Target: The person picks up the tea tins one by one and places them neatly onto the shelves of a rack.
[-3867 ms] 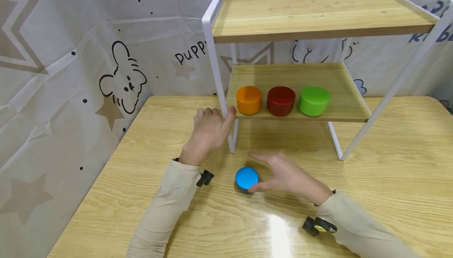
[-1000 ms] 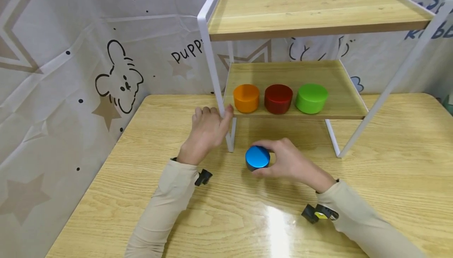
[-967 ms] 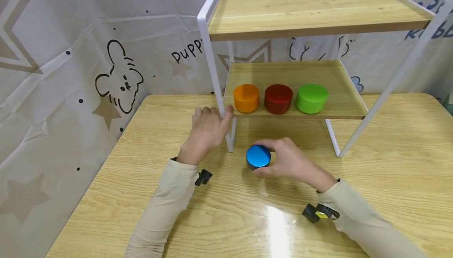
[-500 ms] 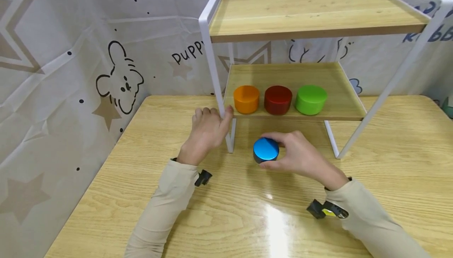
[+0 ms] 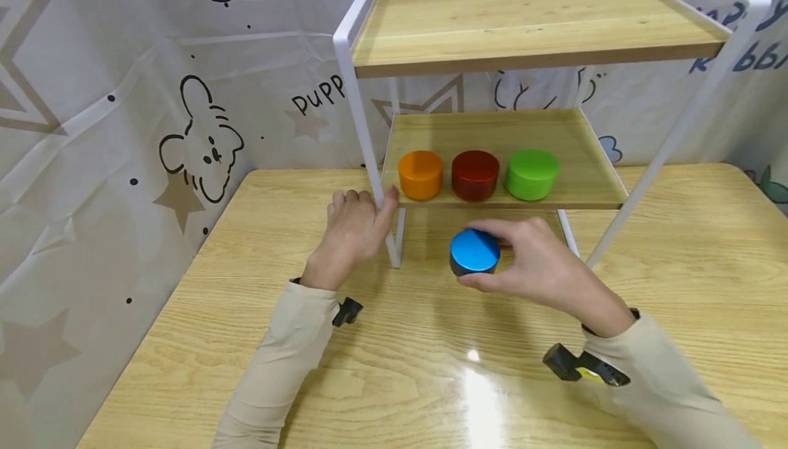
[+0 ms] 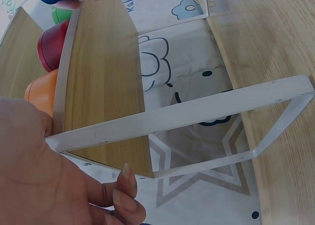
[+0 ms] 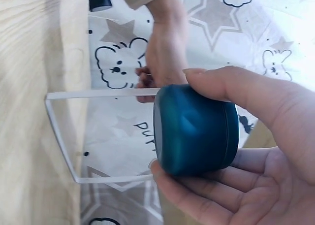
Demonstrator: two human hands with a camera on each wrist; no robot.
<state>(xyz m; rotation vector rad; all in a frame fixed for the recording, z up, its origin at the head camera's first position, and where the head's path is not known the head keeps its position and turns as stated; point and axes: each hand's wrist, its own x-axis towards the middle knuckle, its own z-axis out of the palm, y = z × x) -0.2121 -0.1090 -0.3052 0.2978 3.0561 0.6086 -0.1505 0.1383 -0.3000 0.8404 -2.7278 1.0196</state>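
My right hand [image 5: 542,264] grips a blue round tin [image 5: 474,250] between the thumb and fingers, at the front of a two-tier shelf [image 5: 523,24]. In the right wrist view the tin [image 7: 197,131] is held clear of the tabletop, its base facing the wood. My left hand [image 5: 357,230] holds the white left post [image 5: 359,113] of the shelf, thumb at the lower board's front corner; the fingers [image 6: 125,200] curl on the post's outer side. Orange [image 5: 421,175], red [image 5: 475,175] and green [image 5: 532,175] tins stand in a row on the lower board.
The shelf stands on a wooden table [image 5: 308,380]. A printed cloth [image 5: 123,230] hangs behind and to the left. The upper board overhangs the row of tins, and the white right post [image 5: 671,134] slants down behind my right hand.
My right hand has taken hold of the blue tin, lifted it from the table and carried it forward and to the right, toward the shelf. My left hand stays on the post.
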